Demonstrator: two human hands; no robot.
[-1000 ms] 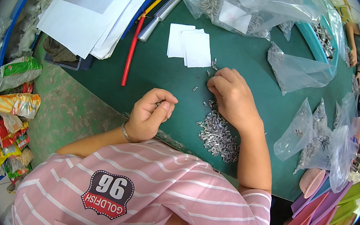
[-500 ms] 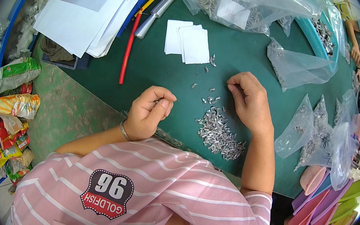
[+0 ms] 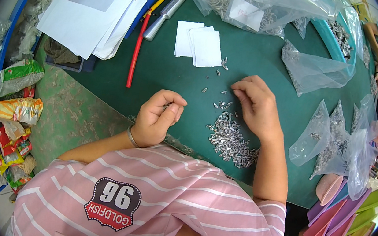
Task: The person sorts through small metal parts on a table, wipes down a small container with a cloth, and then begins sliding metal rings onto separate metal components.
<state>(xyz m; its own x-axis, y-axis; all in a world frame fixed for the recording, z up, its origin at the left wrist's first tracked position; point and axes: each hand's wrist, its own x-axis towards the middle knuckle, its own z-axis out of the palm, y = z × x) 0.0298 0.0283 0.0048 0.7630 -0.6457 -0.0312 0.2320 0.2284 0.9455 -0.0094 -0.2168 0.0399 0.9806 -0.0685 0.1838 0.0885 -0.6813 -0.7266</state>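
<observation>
A heap of small silvery metal pieces (image 3: 232, 141) lies on the green tabletop (image 3: 162, 70) in front of me, with a few strays (image 3: 222, 105) scattered beyond it. My left hand (image 3: 155, 118) is curled closed to the left of the heap, and several of the small metal pieces (image 3: 167, 106) show within its fingers. Over the table just beyond the heap's right side is my right hand (image 3: 257, 106), thumb and fingertips drawn together in a pinch. Whatever those fingertips hold, if anything, is too small to make out.
White cards (image 3: 207, 47) lie farther back, beside a red-and-yellow pen (image 3: 133, 57), a metal-handled tool (image 3: 155, 26) and stacked papers (image 3: 76, 19). Plastic bags of parts (image 3: 310, 69) and a turquoise tray (image 3: 332, 46) are at right. Another person's arm (image 3: 377, 49) shows at far right.
My right hand has shifted slightly left, its fingertips still pinched. My left hand stays closed in nearly the same place.
</observation>
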